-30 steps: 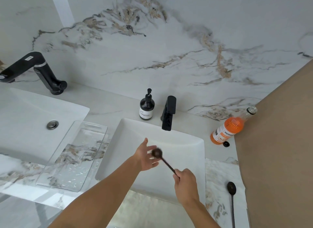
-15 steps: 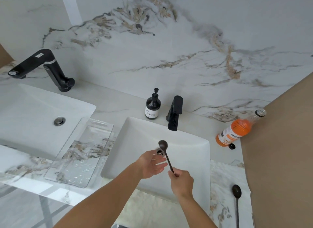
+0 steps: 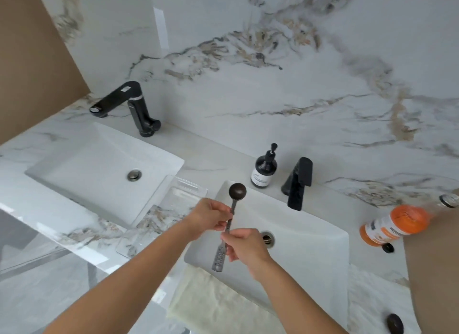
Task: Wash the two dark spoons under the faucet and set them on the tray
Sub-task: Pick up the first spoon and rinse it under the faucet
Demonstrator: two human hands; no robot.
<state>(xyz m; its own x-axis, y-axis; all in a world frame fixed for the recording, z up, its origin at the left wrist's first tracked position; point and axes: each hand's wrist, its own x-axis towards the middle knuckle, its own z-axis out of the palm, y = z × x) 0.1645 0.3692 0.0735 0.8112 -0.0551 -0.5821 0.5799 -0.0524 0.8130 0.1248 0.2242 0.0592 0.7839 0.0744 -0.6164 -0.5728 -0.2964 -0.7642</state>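
One dark spoon [image 3: 237, 191] is held over the left part of the right sink [image 3: 310, 239], bowl up and away from me. My left hand [image 3: 210, 218] pinches the middle of its handle. My right hand [image 3: 244, 245] grips the handle just below, with the perforated handle end sticking out toward me. The black faucet [image 3: 298, 183] stands behind the sink, to the right of the spoon; no water is visible. The second dark spoon [image 3: 395, 323] lies on the counter at the bottom right. The clear tray [image 3: 173, 202] sits between the two sinks, left of my hands.
A dark soap pump bottle [image 3: 264, 168] stands beside the faucet. An orange bottle [image 3: 397, 224] lies on its side at the right, its black cap [image 3: 388, 248] nearby. A second sink [image 3: 99, 169] with another black faucet [image 3: 135, 107] is at the left. A pale towel [image 3: 218, 306] hangs below the right sink.
The spoon has turned more upright and shifted left. My left hand now grips its handle above my right hand. The view has swung to the left.
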